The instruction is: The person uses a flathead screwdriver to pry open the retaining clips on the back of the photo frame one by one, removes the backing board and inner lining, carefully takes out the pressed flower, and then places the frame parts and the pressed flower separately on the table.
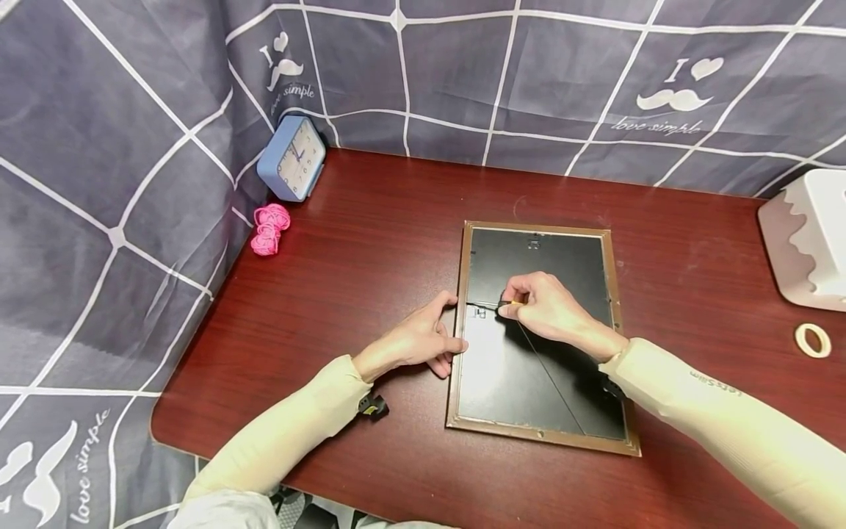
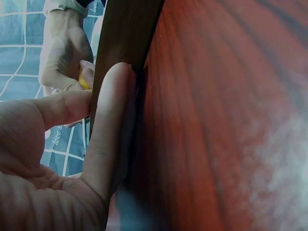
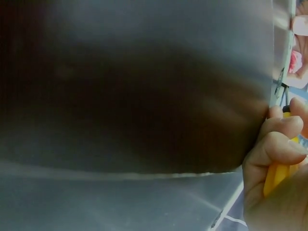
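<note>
Head view: right hand (image 1: 548, 308) pinches yellow tool (image 1: 514, 303); left hand (image 1: 423, 339) fingers straight, pressing frame (image 1: 463, 294).

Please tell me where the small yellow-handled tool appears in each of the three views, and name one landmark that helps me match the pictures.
Head view: the yellow-handled tool sits mid-frame, pinched by the right hand over the picture frame.
Left wrist view: a yellow sliver at upper left, behind the frame's edge.
Right wrist view: the yellow handle at lower right, inside the curled fingers.
Shared landmark: the frame's black backing and its edge.
</note>
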A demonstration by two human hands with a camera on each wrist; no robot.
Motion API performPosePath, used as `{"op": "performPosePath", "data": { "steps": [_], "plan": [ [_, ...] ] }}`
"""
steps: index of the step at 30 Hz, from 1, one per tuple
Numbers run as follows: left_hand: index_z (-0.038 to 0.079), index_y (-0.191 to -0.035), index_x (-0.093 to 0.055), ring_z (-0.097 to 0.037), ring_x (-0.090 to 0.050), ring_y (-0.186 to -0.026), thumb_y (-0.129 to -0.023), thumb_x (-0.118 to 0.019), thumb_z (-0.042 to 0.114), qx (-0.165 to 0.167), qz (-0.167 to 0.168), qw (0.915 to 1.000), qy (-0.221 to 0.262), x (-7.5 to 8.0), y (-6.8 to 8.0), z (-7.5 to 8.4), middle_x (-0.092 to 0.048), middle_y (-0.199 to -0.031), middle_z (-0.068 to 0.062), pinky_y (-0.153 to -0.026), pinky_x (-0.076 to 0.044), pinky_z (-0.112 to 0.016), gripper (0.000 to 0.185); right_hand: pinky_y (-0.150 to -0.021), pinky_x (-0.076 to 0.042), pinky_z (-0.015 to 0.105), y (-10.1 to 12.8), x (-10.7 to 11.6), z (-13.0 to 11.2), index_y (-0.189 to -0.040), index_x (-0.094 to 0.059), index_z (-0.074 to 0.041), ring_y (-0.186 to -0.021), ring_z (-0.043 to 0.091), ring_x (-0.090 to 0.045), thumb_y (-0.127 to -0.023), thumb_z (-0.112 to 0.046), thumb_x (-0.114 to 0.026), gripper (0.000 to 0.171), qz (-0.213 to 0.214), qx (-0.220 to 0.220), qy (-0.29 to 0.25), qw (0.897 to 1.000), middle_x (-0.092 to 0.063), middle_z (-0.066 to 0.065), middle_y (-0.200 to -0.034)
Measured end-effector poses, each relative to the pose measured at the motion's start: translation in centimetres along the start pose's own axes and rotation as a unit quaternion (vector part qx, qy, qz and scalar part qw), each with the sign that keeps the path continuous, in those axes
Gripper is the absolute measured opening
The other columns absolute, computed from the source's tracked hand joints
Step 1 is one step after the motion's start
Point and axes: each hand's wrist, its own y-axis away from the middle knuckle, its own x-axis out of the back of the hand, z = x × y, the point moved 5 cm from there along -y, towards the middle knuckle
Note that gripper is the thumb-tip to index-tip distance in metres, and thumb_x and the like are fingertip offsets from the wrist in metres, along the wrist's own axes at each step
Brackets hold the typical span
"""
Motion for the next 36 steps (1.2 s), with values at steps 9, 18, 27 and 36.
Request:
{"op": "performPosePath", "data": {
  "steps": [9, 18, 27, 36],
  "plan": [
    [0.010, -0.165, -0.032, -0.019, -0.075, -0.060, -0.099, -0.079, 0.010, -0.009, -0.004, 0.9999, -0.007, 1.2, 0.0, 0.1, -0.071, -0.080, -0.011, -0.064, -0.070, -0.040, 0.081, -0.074, -0.048, 0.032, -0.3, 0.4, -0.3, -0.089, -0.077, -0.011, -0.074, 0.016, -0.059, -0.095, -0.010, -0.077, 0.006, 0.006, 0.007, 0.004, 1.000, -0.073, 0.002, -0.079],
    [0.002, -0.146, -0.062, -0.017, -0.078, -0.060, -0.101, -0.076, 0.014, -0.068, 0.134, 0.9859, -0.073, 4.1, -1.7, 2.7, -0.077, -0.084, -0.013, -0.062, -0.069, -0.034, 0.048, -0.073, -0.048, 0.032, -0.7, 2.3, -0.9, -0.088, -0.077, -0.012, -0.075, 0.017, -0.061, -0.096, -0.012, -0.078, 0.008, 0.025, 0.005, -0.003, 1.000, -0.076, 0.005, -0.079],
    [0.010, -0.159, -0.052, -0.015, -0.076, -0.056, -0.099, -0.081, 0.016, -0.028, 0.153, 0.9839, -0.088, 3.6, -3.6, 3.1, -0.076, -0.086, -0.012, -0.058, -0.068, -0.033, 0.066, -0.072, -0.046, 0.033, -3.7, 4.4, -0.2, -0.089, -0.075, -0.010, -0.074, 0.017, -0.059, -0.097, -0.018, -0.074, 0.011, 0.018, -0.008, 0.042, 0.999, -0.073, 0.001, -0.076],
    [0.009, -0.157, -0.051, -0.016, -0.075, -0.056, -0.100, -0.080, 0.013, -0.034, 0.139, 0.9872, -0.071, 3.1, -4.1, 3.6, -0.074, -0.088, -0.013, -0.058, -0.068, -0.034, 0.064, -0.065, -0.042, 0.032, -5.7, 4.7, 1.1, -0.085, -0.074, -0.009, -0.068, 0.017, -0.053, -0.094, -0.018, -0.073, 0.012, 0.001, -0.011, 0.052, 0.999, -0.059, -0.007, -0.062]
  ]
}}
